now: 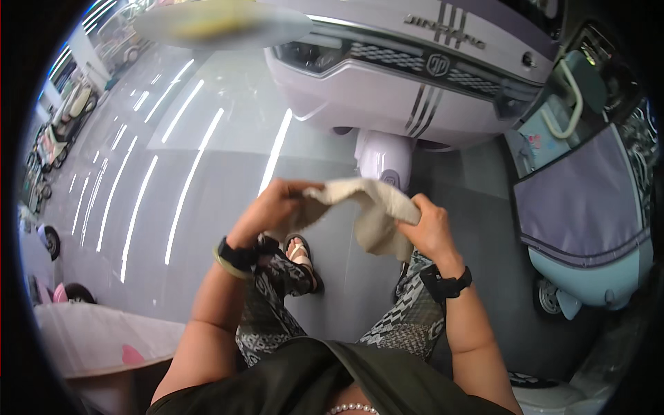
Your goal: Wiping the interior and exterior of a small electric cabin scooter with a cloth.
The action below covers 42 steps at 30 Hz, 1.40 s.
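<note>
A beige cloth [381,223] hangs loosely bunched between my two hands, in front of my body and above the floor. My left hand [282,205] grips its left end, partly blurred, with a dark band and a pale bangle at the wrist. On the other side my right hand [428,225] pinches the cloth's right edge; that wrist has a black strap. Beyond the cloth stands a pale lilac vehicle [363,98] with a dark grille strip, and its front wheel fender [384,155] juts out just behind the cloth.
A light blue vehicle [586,280] with a purple-grey cover [586,197] stands to the right. At lower left lies a pale cover [109,337] with a pink shape. Parked vehicles [72,114] line the far left. A blurred pale oval object [223,23] crosses the top edge.
</note>
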### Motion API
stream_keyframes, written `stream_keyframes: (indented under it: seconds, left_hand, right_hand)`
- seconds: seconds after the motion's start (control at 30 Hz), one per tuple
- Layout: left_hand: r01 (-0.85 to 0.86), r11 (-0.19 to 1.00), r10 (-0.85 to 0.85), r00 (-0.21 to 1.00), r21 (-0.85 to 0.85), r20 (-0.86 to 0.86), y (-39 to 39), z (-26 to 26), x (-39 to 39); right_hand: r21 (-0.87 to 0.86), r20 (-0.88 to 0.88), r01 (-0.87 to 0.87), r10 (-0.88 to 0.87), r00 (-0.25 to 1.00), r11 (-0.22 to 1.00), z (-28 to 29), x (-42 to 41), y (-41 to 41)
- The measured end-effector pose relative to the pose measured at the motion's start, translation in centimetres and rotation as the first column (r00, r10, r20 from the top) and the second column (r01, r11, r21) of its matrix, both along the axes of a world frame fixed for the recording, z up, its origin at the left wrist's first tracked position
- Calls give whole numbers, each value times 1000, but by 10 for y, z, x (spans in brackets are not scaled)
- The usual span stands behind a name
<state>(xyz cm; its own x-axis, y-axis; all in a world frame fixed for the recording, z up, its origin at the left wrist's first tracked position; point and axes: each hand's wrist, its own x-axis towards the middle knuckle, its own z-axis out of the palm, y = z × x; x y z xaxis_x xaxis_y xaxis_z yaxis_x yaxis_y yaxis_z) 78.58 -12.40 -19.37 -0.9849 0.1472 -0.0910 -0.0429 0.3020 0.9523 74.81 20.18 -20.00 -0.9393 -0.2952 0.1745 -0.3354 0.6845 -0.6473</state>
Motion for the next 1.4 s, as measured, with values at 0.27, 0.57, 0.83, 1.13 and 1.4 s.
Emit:
stream_keyframes:
  seconds: [0.27, 0.57, 0.83, 1.13, 1.4]
  left_hand:
    - [-474, 860, 156, 594, -186, -789, 90, -85, -119]
    - [-260, 944, 134, 866, -205, -481, 161, -195, -173]
    - [-225, 761, -148, 853, -609, -500, 122, -211, -301]
    - [-383, 764, 400, 913, 520, 85, 113, -225, -245]
    - [-319, 931, 185, 832, -179, -523, 158, -203, -166]
  right_hand:
    - [-76, -498, 391, -374, 782, 917, -54, -93, 0]
    - [-141, -130, 203, -222, 966, 969, -185, -136, -34]
    - [-9, -81, 150, -150, 985, 989, -174, -255, -21]
    - [105, -328, -151, 178, 928, 983, -143, -210, -33]
    - [-7, -68, -22, 22, 997, 1000, -168, -159, 7]
